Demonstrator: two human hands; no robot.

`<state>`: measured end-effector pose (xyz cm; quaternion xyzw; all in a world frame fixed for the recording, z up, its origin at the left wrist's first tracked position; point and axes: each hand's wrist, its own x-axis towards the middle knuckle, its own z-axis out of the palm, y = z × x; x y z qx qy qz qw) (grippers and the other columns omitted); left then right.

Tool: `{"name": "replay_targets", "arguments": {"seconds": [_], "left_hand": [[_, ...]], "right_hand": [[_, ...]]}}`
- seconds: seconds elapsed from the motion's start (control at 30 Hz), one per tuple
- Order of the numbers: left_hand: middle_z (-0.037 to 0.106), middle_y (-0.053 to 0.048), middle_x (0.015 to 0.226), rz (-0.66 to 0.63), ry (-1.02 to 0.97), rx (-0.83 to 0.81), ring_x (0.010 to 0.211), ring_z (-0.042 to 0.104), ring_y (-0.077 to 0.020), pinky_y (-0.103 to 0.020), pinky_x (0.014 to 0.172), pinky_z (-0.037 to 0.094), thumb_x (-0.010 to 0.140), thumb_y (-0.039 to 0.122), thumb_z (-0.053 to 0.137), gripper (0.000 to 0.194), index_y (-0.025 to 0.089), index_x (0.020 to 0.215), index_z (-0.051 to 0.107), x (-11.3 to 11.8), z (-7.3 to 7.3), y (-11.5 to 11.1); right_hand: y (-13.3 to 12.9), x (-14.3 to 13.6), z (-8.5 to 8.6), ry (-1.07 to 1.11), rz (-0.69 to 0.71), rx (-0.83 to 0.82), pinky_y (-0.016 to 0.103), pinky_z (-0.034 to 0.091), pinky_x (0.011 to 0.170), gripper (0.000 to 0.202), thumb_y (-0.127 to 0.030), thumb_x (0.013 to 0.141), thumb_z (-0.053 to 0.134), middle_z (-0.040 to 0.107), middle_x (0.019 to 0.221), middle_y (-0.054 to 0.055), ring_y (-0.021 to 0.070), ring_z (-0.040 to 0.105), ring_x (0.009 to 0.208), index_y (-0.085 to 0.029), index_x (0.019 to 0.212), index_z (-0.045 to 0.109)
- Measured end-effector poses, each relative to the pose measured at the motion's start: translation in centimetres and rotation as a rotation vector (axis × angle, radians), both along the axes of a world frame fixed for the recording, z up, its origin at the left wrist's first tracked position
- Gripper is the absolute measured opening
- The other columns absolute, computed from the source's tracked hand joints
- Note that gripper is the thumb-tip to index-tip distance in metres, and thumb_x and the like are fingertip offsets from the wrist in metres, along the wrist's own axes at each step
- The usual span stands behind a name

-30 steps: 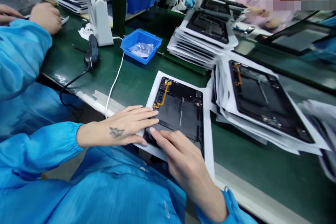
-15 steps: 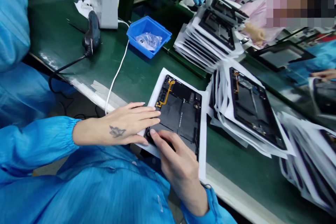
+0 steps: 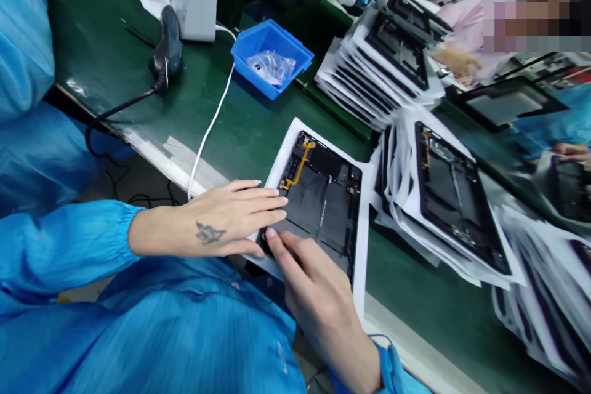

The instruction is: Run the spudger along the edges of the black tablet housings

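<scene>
An opened tablet (image 3: 318, 203) with a dark interior and an orange flex cable (image 3: 300, 166) lies on a white foam sheet (image 3: 364, 252) at the bench edge. My left hand (image 3: 226, 218) rests flat, fingers stretched out, over the tablet's left edge. Close beside it, my right hand (image 3: 318, 283) is closed, thumb and fingers bent together at the tablet's lower left corner. Whatever its fingertips pinch or press there is hidden or too small to name.
A blue bin (image 3: 272, 61) holds clear plastic bags. To its left are a handheld scanner (image 3: 166, 49) and a white cable (image 3: 215, 111). Stacked tablets with foam sheets (image 3: 452, 197) stand right. A co-worker's blue sleeve (image 3: 23, 37) is at far left; others work across the bench.
The view has shifted slightly, so the bench things sit a little further right. Both hands keep nearly the same places on the tablet; the right wrist has turned slightly.
</scene>
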<state>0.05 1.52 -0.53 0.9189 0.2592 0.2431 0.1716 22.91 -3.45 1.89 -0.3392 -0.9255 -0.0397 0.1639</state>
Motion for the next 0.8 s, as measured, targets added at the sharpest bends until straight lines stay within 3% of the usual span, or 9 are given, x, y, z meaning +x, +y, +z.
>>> {"name": "replay_targets", "arguments": {"seconds": [0.1,0.3,0.8], "left_hand": [[0.056,-0.013,0.148,-0.001,0.015,0.037,0.143,0.047,-0.0258,-0.044,0.122,0.035,0.099,0.039,0.061,0.052,0.013,0.143,0.052,0.1,-0.1,0.0],[0.05,-0.016,0.152,-0.018,0.102,0.11,0.146,0.044,-0.0268,-0.043,0.122,0.034,0.101,0.038,0.058,0.052,0.008,0.143,0.05,0.1,0.0,0.1],[0.053,-0.017,0.149,-0.022,0.065,0.117,0.142,0.049,-0.0287,-0.045,0.117,0.041,0.099,0.037,0.06,0.049,0.007,0.139,0.054,0.1,-0.3,0.3]], "right_hand": [[0.6,-0.6,1.3,-0.133,0.082,0.109,0.032,0.043,0.057,0.027,-0.005,0.099,0.045,0.072,0.094,0.013,0.0165,0.056,0.068,-0.007,0.113,0.067],[1.9,-1.2,3.3,-0.281,0.191,0.152,0.032,0.036,0.055,0.029,-0.008,0.101,0.042,0.067,0.081,0.007,0.0152,0.053,0.065,-0.011,0.095,0.07],[0.9,-1.6,3.0,-0.321,0.149,0.149,0.034,0.035,0.054,0.031,-0.008,0.1,0.04,0.063,0.076,0.007,0.0178,0.05,0.064,-0.011,0.095,0.07]]}}
